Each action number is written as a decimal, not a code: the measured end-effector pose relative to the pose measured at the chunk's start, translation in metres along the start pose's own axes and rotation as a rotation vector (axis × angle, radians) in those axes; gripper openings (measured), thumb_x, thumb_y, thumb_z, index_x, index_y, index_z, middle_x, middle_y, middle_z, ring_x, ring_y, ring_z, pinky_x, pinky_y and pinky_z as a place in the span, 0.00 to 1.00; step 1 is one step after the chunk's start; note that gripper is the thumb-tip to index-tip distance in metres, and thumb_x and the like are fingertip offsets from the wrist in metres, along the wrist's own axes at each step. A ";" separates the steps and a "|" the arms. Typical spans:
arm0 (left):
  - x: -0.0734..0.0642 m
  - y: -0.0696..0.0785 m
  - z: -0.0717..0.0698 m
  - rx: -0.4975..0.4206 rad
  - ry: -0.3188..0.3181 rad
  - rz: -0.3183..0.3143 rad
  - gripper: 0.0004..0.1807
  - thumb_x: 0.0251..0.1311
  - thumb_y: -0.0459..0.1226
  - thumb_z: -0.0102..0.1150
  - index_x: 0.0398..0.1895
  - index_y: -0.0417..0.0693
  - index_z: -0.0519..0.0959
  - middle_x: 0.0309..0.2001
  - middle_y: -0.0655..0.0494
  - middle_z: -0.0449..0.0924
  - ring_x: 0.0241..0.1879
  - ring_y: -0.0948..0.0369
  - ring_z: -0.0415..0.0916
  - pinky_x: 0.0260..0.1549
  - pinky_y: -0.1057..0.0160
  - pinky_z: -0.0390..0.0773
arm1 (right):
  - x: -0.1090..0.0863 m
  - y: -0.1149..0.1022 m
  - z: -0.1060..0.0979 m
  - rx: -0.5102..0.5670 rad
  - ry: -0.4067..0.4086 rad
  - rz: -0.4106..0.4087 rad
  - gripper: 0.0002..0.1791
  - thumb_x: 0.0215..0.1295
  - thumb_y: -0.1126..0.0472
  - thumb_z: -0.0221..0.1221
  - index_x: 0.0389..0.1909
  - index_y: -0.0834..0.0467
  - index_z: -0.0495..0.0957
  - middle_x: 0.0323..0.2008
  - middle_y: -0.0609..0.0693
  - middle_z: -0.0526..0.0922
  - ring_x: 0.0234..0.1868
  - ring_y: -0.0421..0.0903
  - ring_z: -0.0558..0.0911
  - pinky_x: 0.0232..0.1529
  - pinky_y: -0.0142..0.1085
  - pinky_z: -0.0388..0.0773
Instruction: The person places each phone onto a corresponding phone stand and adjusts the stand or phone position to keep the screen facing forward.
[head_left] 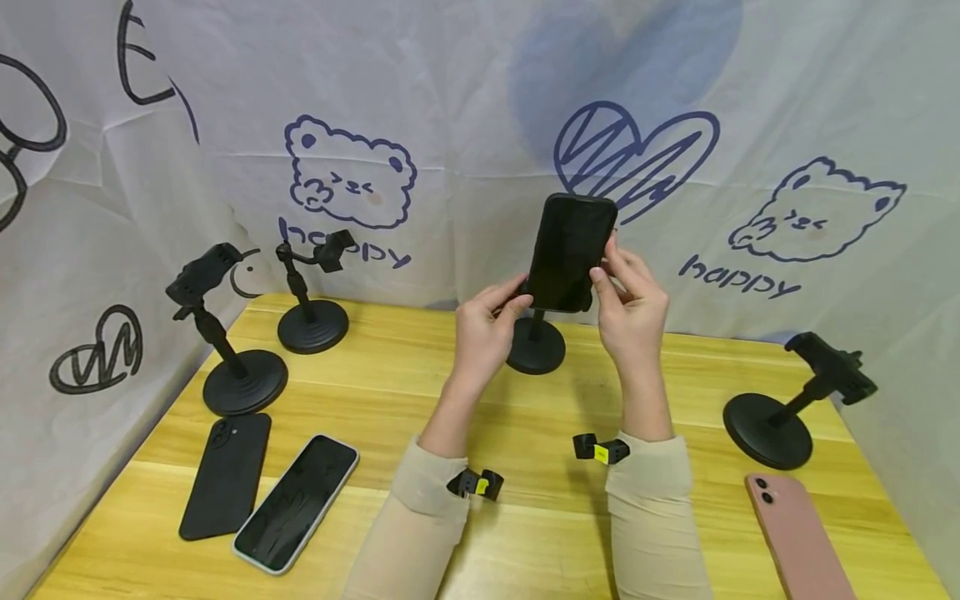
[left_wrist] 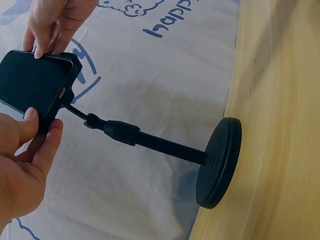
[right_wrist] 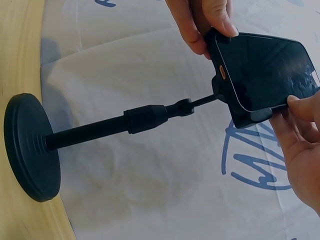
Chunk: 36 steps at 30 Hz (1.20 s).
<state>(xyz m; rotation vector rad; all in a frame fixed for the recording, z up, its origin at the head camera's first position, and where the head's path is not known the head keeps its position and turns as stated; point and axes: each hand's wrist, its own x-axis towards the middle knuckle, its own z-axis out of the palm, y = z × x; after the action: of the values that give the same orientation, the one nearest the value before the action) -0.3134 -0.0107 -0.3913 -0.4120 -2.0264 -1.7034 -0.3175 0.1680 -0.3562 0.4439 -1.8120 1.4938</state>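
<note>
A black smartphone [head_left: 572, 254] with a dark screen sits upright in the clamp [right_wrist: 252, 118] of a black phone stand [head_left: 536, 346]. My left hand [head_left: 487, 329] pinches the phone's lower left corner, thumb on the front edge and fingers behind, by one end of the clamp. On the opposite long edge, my right hand [head_left: 633, 304] holds the phone between thumb and fingers, higher up than the clamp's other end. That end hooks over the phone's edge in the right wrist view. Behind the phone, most of the clamp is hidden in the head view.
Two more black stands [head_left: 243, 382] [head_left: 312, 325] are at the left, another stand [head_left: 768, 429] at the right. A black phone [head_left: 225, 475] and a white-edged phone [head_left: 296, 504] lie front left, a pink phone [head_left: 801, 533] front right. A drawn-on cloth [head_left: 465, 208] hangs behind the wooden table [head_left: 405, 383].
</note>
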 end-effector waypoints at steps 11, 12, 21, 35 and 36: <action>-0.001 0.002 0.001 0.005 0.013 0.008 0.19 0.66 0.34 0.67 0.59 0.41 0.85 0.49 0.42 0.88 0.47 0.51 0.88 0.43 0.61 0.87 | -0.002 0.000 -0.005 -0.031 -0.022 0.024 0.24 0.67 0.76 0.64 0.63 0.62 0.78 0.54 0.64 0.85 0.47 0.36 0.82 0.50 0.25 0.82; -0.001 0.002 0.002 0.003 0.015 0.011 0.19 0.65 0.34 0.68 0.59 0.41 0.85 0.49 0.42 0.88 0.47 0.51 0.88 0.43 0.60 0.87 | -0.002 0.000 -0.006 -0.026 -0.022 0.020 0.24 0.67 0.76 0.64 0.63 0.63 0.78 0.53 0.65 0.85 0.47 0.36 0.83 0.50 0.26 0.82; 0.000 0.000 0.001 0.005 0.019 0.016 0.18 0.65 0.34 0.68 0.58 0.41 0.86 0.50 0.43 0.88 0.47 0.51 0.87 0.44 0.60 0.87 | -0.002 -0.001 -0.006 -0.012 -0.043 0.033 0.23 0.64 0.80 0.64 0.59 0.65 0.80 0.48 0.65 0.85 0.45 0.34 0.84 0.49 0.27 0.83; 0.000 -0.003 0.002 -0.021 0.020 -0.002 0.18 0.66 0.34 0.68 0.59 0.40 0.85 0.49 0.43 0.87 0.48 0.50 0.87 0.47 0.58 0.87 | -0.007 0.002 -0.006 0.010 -0.053 0.043 0.25 0.65 0.79 0.64 0.62 0.62 0.80 0.51 0.63 0.86 0.49 0.38 0.85 0.51 0.28 0.83; 0.000 -0.002 0.002 -0.026 0.019 -0.007 0.18 0.66 0.34 0.68 0.59 0.41 0.85 0.49 0.43 0.87 0.49 0.50 0.87 0.48 0.58 0.86 | -0.006 0.002 -0.006 0.012 -0.050 0.049 0.25 0.66 0.78 0.64 0.63 0.61 0.80 0.51 0.62 0.86 0.49 0.38 0.85 0.51 0.28 0.83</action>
<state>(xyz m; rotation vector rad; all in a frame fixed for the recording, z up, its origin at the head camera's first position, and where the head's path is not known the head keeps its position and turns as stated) -0.3147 -0.0089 -0.3936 -0.3962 -1.9961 -1.7323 -0.3128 0.1731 -0.3621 0.4496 -1.8656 1.5396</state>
